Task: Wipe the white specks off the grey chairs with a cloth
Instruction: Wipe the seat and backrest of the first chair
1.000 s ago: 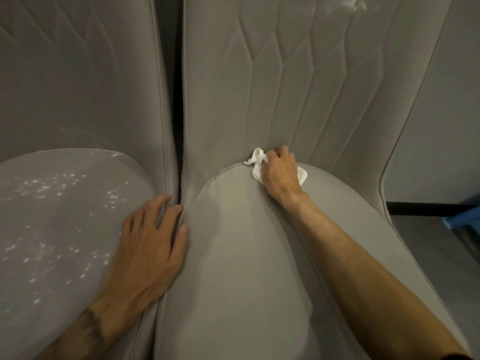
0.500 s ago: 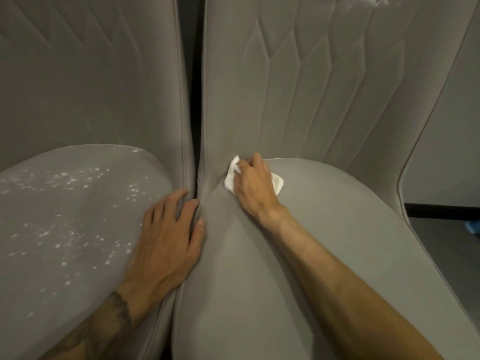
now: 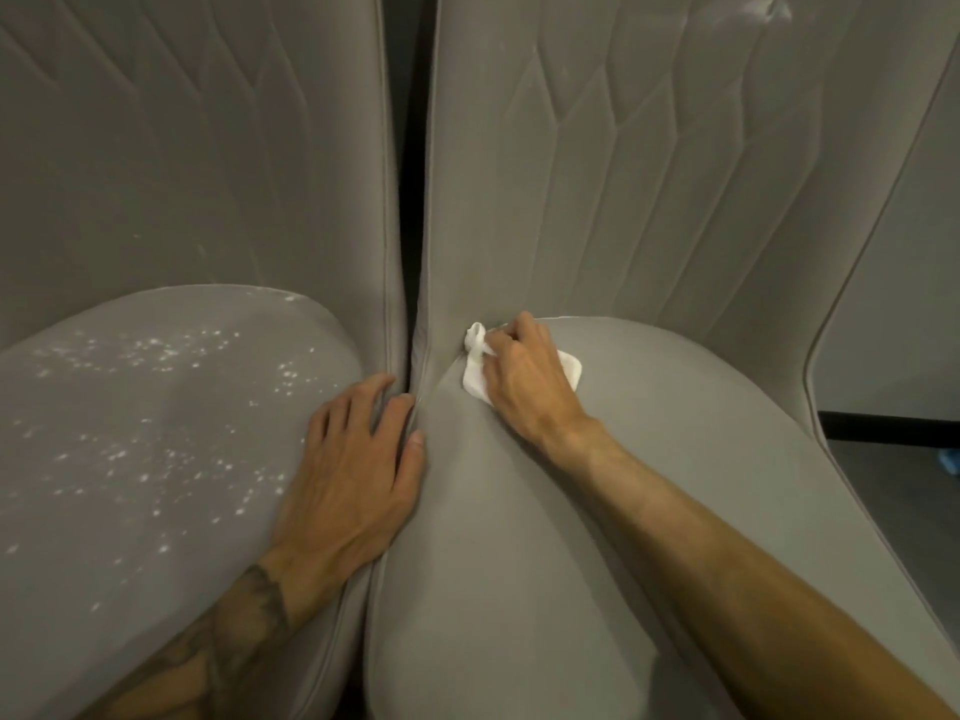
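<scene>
Head cam, only view: two grey chairs side by side, a dark gap [image 3: 410,200] between their backrests. The right hand [image 3: 524,381] sits at the back left corner of the right chair seat [image 3: 675,459], right where the cushion meets the backrest. Its fingers are curled and bunched over the white cloth [image 3: 475,374], gripping it against the fabric. Cloth pokes out on both sides of the hand, with a twisted end up near the fingertips and a flat corner out by the wrist side. The right seat looks speck-free where it is visible. One pale smear [image 3: 774,10] sits high on the right backrest, too blurred to tell what it is. The left hand [image 3: 353,475] lies flat and relaxed, fingers spread, holding nothing. Its palm rests on the right edge of the left chair seat [image 3: 156,563], fingertips at the seam by the gap, thumb touching the side of the right cushion. White specks [image 3: 156,459] are scattered over most of the left seat, thickest mid-cushion and towards the back. A tattoo [image 3: 244,615] shows on the left forearm. Far right there is a strip of dark floor [image 3: 893,485] and a small blue object [image 3: 953,462] cut off by the frame edge.
</scene>
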### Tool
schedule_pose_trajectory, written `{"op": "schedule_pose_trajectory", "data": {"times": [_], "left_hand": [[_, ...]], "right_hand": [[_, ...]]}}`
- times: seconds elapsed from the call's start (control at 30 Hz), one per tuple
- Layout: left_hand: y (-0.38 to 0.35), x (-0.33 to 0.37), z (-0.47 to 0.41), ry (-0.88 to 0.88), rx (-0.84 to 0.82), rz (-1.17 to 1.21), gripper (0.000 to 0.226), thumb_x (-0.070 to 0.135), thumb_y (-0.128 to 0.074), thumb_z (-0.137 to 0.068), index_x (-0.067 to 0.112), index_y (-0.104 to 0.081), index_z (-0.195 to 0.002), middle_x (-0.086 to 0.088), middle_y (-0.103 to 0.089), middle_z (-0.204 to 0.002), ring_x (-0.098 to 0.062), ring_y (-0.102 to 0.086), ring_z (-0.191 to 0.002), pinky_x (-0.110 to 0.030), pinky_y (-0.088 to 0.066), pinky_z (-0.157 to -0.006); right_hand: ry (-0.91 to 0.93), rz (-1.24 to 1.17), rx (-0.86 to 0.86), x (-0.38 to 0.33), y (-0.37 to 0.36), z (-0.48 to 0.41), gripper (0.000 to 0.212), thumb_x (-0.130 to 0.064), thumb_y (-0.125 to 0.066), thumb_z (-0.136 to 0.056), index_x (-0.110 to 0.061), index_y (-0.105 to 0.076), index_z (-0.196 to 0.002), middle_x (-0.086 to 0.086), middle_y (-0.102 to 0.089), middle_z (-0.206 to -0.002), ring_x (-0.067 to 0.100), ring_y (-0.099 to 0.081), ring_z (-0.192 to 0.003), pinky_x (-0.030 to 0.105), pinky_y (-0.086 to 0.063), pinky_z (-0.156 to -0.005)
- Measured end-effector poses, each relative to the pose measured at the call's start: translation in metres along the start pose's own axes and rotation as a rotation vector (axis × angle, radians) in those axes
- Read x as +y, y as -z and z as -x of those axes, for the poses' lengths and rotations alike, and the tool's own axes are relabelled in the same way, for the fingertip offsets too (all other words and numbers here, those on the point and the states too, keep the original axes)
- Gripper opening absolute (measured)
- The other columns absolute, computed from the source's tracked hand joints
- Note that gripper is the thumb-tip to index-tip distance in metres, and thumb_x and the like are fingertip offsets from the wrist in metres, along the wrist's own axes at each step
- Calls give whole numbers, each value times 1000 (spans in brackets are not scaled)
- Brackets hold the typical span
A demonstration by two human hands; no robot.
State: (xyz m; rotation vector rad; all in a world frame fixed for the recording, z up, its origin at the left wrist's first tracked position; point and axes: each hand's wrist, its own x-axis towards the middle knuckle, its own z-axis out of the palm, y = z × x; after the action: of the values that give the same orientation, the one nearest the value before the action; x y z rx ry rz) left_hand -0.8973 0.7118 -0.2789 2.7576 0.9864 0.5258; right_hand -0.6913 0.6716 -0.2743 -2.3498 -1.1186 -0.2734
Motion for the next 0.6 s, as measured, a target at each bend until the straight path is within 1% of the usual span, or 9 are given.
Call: {"op": "schedule_pose_trajectory", "data": {"times": [0.07,0.13,0.2,0.27,0.33,0.4,0.47,0.53,0.6], "left_hand": [[0,0,-1,2,-2,0,42,40,-38,-103,16,-57,-132,-12,-47,-147,-34,-49,-131,-52,-40,-110],[-2,-2,-1,7,-10,0,43,39,-38,-103,15,-57,-133,-13,-47,-148,-33,-49,-132,-51,-39,-111],[-2,-3,-1,4,-8,-5,44,39,-38,-103,14,-57,-134,-14,-47,-148,-33,-49,-132,-51,-39,-112],[-2,-3,0,-4,-4,-10,45,38,-37,-103,14,-57,-134,-15,-48,-148,-35,-50,-132,-53,-40,-111],[-2,-3,0,-5,-11,-5,45,39,-37,-103,14,-58,-135,-14,-48,-148,-35,-49,-132,-53,-40,-112],[-2,-4,1,-2,-22,6,46,39,-36,-104,14,-57,-136,-13,-47,-150,-34,-48,-134,-52,-38,-114],[-2,-3,1,-3,-17,17,46,40,-35,-105,15,-57,-137,-12,-46,-150,-32,-47,-135,-51,-37,-115],[-2,-1,1,-1,-3,21,43,40,-35,-105,17,-56,-135,-11,-45,-150,-31,-46,-135,-51,-37,-115],[-2,-1,0,3,0,12,41,39,-36,-104,18,-56,-133,-10,-45,-150,-31,-47,-134,-51,-39,-114]], "right_hand": [[-95,54,-9,-12,6,-3,42,-39,-38,-98,-18,-69,-79,-3,-56,-89,23,-56,-88,31,-44,-61],[17,0,-107,-20,9,8,25,-24,-46,-95,-16,-70,-90,4,-56,-102,28,-53,-95,36,-45,-72],[158,-135,-240,-24,13,26,19,-11,-50,-91,-8,-67,-97,13,-51,-109,33,-49,-98,41,-42,-85],[223,-156,-257,-18,20,31,20,-11,-48,-94,-4,-66,-102,15,-50,-112,33,-48,-101,40,-40,-91],[227,-86,-244,-6,27,15,24,-14,-47,-97,-6,-66,-109,15,-51,-115,32,-49,-105,38,-38,-94],[190,-18,-265,10,30,-6,26,-14,-46,-97,-5,-67,-111,19,-52,-115,35,-50,-108,40,-37,-96],[69,-13,-232,24,29,-25,27,-14,-45,-97,-6,-69,-106,22,-55,-112,36,-52,-106,40,-39,-95],[-80,-9,-145,25,24,-33,30,-18,-42,-97,-13,-71,-102,15,-59,-111,33,-51,-107,37,-41,-93],[-91,1,-172,10,19,-30,31,-16,-42,-95,-13,-70,-106,15,-58,-116,32,-48,-112,36,-39,-97]]}}
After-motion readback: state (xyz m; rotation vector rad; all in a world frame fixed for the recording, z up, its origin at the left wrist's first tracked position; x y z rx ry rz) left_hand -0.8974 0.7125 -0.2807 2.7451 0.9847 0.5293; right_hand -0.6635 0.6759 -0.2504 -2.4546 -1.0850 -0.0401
